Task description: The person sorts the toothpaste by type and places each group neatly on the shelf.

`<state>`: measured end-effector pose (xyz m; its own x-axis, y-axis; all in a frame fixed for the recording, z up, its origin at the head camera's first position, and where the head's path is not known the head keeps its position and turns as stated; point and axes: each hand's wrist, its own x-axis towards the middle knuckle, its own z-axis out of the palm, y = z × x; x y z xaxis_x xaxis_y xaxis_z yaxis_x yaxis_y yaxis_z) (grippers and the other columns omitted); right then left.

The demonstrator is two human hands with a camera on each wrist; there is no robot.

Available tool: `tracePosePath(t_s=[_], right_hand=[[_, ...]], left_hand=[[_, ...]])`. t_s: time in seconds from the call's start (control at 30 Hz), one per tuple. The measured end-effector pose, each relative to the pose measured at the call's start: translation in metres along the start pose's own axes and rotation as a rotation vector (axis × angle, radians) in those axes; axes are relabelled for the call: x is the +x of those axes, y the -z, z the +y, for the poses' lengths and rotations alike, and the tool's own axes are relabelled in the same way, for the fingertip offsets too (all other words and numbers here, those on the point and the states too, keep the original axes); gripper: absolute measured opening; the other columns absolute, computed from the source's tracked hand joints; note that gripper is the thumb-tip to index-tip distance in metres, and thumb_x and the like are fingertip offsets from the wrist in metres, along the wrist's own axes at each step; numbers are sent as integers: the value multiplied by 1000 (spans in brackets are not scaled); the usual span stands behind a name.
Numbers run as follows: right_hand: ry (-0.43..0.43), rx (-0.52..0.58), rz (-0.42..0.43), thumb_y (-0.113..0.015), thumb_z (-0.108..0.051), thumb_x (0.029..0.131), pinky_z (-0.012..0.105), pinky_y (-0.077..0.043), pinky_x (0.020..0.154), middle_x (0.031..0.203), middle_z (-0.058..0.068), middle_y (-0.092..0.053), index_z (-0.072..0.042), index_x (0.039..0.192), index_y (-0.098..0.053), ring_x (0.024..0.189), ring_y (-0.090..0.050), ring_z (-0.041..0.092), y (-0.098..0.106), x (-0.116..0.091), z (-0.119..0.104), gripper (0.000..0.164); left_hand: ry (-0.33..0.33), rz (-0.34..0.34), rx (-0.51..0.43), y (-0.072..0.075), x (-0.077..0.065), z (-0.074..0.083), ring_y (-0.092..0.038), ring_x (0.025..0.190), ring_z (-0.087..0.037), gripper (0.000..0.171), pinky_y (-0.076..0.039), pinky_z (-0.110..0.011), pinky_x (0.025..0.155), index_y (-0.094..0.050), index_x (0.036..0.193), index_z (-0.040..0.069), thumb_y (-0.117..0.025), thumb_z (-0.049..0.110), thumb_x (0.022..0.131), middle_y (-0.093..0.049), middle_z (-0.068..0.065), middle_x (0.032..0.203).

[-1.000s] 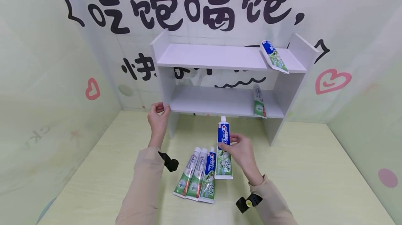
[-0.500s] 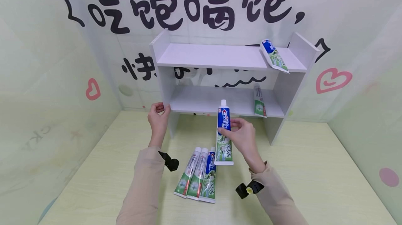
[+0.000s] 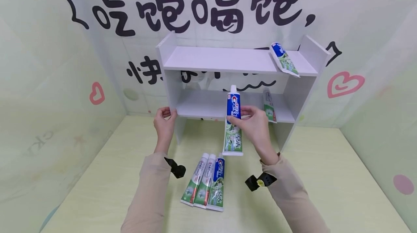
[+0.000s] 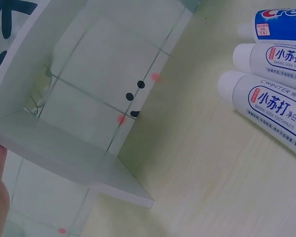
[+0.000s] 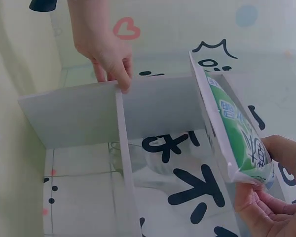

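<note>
My right hand [image 3: 255, 124] pinches a blue-and-green Crest toothpaste tube [image 3: 233, 135] by its right side, thumb in front. The tube is upright, cap up, in front of the middle board of the white shelf [image 3: 208, 104]; the right wrist view shows its green lower part [image 5: 237, 131]. My left hand [image 3: 164, 126] grips the front edge of the shelf's left side panel, which the right wrist view also shows. On the table below lie another Crest tube [image 3: 217, 186] and two silver-and-green baking soda toothpaste tubes [image 3: 195, 180] [image 3: 206, 184], side by side with caps toward the shelf.
One Crest tube [image 3: 284, 59] lies at the right of the top board, its end past the front edge. A silver-and-green tube [image 3: 269, 108] lies at the right of the middle board, partly behind my right hand. Patterned walls enclose the pale table [image 3: 325, 182].
My right hand has raised the Crest tube from beside the tubes on the table up to the middle board's height. My left hand has stayed on the side panel.
</note>
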<state>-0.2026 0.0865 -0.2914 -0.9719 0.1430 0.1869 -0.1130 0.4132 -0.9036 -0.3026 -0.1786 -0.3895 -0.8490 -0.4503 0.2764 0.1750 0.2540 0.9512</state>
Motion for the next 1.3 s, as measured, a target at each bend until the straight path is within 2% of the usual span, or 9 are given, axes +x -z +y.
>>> tracePosePath(t_s=[0.43,0.8,1.3], right_hand=[[26,-20,18,-76,-25,72,28,-53,74,106,13,-62,-3,118,-56,90,-61,24,17,12,-31,54],[45,57,96,-76,-25,72,14,-48,68,105,13,-62,-4,118,-58,87,-56,16,30,32,-54,54],[14,63,176,-75,-29,73,25,-52,81,111,9,-63,-8,121,-57,94,-58,16,32,67,-79,56]], left_hand=[[0,-5,-7,1,-2,-1,-55,92,-19,31,-45,-14,67,-54,106,0,-63,18,83,-59,-12,101],[-5,-4,5,0,0,-1,-56,94,-20,32,-46,-15,69,-54,106,0,-63,19,82,-60,-13,102],[-5,1,15,2,-2,1,-56,94,-20,31,-46,-16,69,-54,106,0,-62,18,82,-60,-14,103]])
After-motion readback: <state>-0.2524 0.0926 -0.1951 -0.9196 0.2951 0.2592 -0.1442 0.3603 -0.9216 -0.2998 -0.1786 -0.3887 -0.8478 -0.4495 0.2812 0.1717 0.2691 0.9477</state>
